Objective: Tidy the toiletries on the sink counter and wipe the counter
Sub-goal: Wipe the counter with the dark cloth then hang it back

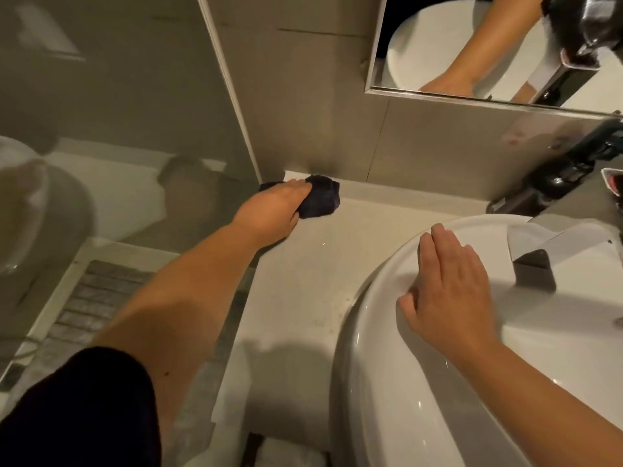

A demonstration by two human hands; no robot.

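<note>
Two bare hands, left hand (269,210) gripping a crumpled dark cloth (320,200) on the pale stone surface (296,284), right hand (448,294) flat and open, empty, on the round white basin (387,382) rim.

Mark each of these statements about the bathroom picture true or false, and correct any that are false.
1. The left hand presses a dark cloth onto the counter near the back wall. True.
2. The right hand holds a toothbrush. False: it holds nothing and rests flat on the rim of the white basin.
3. The cloth lies inside the basin. False: it is on the counter, left of the basin.
4. A mirror hangs on the wall above the counter. True.
5. The faucet reaches over the basin. True.
</note>
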